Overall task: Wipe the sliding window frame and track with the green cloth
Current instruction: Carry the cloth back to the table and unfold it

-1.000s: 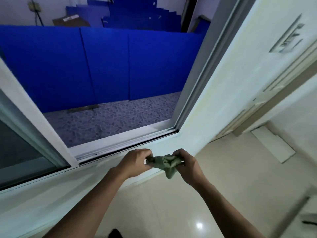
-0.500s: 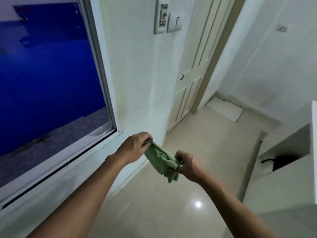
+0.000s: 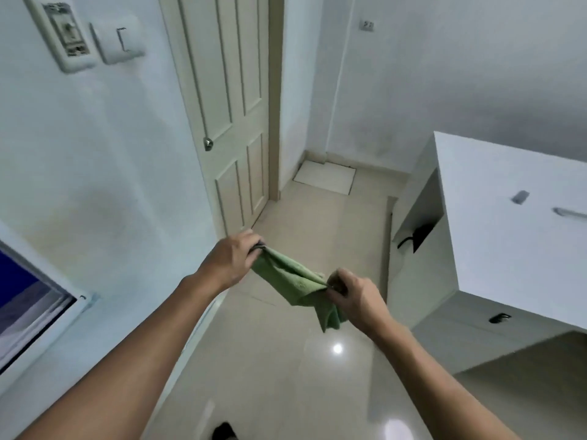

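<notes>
View has been swung further right since the earlier frame; only a corner of the window frame (image 3: 81, 304) is left at the near left edge. The green cloth (image 3: 292, 282) has been stretched out in mid-air, one end gripped by the left hand (image 3: 233, 260), the other pinched by the right hand (image 3: 352, 296). A closed door (image 3: 228, 106) is seen far ahead, a white cabinet (image 3: 508, 223) at right.

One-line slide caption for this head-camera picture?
Left hand and right hand stretch a crumpled green cloth above a glossy tiled floor.
</notes>
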